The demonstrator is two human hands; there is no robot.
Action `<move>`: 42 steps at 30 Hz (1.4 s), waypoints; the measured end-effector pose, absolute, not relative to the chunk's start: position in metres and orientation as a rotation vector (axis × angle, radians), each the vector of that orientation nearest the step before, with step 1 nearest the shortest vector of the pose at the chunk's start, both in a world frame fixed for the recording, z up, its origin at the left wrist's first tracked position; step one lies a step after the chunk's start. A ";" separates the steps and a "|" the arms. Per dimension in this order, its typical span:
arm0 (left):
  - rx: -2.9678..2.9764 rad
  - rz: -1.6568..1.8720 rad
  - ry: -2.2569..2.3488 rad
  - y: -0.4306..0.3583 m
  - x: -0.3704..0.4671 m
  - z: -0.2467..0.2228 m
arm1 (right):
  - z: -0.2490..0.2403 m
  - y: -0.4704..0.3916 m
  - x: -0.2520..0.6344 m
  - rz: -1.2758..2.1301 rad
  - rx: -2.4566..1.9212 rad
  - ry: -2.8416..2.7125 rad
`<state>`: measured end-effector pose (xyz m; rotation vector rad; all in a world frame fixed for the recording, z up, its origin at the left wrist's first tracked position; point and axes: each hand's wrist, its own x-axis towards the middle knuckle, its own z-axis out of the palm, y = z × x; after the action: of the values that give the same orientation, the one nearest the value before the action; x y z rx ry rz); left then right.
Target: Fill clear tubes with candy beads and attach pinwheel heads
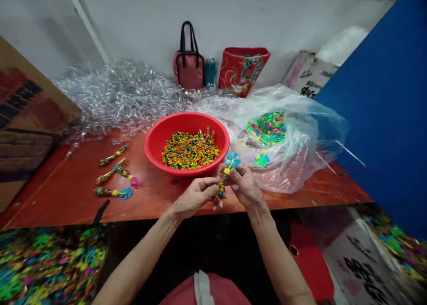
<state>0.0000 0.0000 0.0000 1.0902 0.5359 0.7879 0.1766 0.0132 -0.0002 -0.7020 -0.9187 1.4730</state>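
Between my hands, just in front of the red basin (151, 151), is a small clear tube of colourful beads (220, 188) with a yellow cap and a blue fan-shaped top (232, 160). My left hand (196, 196) is closed on the tube's lower part. My right hand (246, 185) pinches it near the yellow cap (227, 171). The basin holds a heap of small multicoloured beads (190, 150). Left of it, several bead-filled tubes lie on the table, one with a blue fan top (126, 193) and one with a pink top (134, 182).
A pile of clear empty tubes (126, 91) covers the back left. At right, a plastic bag (293, 162) holds colourful fan tops (268, 128). A cardboard box (30, 118) stands left, a blue panel (380, 118) right. Bags (189, 69) lean on the wall. Finished-looking tubes (50, 265) fill the lower left.
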 end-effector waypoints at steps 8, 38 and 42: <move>1.134 0.821 0.594 0.000 0.006 -0.004 | -0.014 0.016 0.184 1.381 -0.783 -1.066; 1.174 0.551 0.636 -0.007 0.013 -0.028 | -0.050 -0.015 0.196 1.402 -0.798 -1.130; 1.178 0.846 0.779 -0.007 0.021 -0.036 | -0.049 -0.015 0.188 1.259 -0.820 -1.201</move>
<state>0.0207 -0.0066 -0.0355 1.1777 0.7788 0.8457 0.1876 -0.0145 -0.0485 -0.8205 -1.2011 1.2588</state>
